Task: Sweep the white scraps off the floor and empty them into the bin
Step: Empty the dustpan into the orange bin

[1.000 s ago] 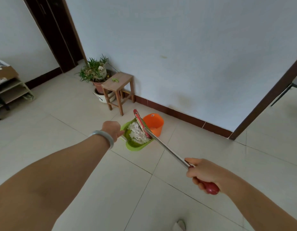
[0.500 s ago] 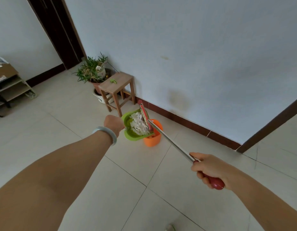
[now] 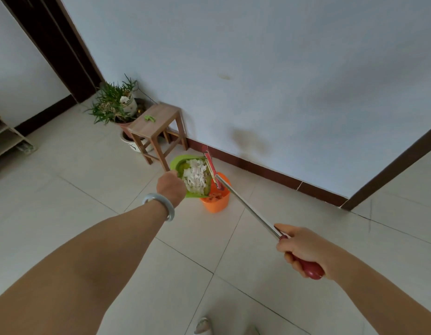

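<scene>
L hand grips green dustpan at its near end; pan is tilted above orange bin, which stands on the floor nr the wall edge. White scraps lie in pan. R hand grips broom by red handle end; broom head sits against pan's right rim.

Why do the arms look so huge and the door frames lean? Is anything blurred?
Head view: the wide-angle lens swells the left forearm near the bottom edge and tilts the dark door frame; light is soft and even, no hard shadows; the white scraps in the green dustpan are bright and slightly soft, single pieces hard to tell.
</scene>
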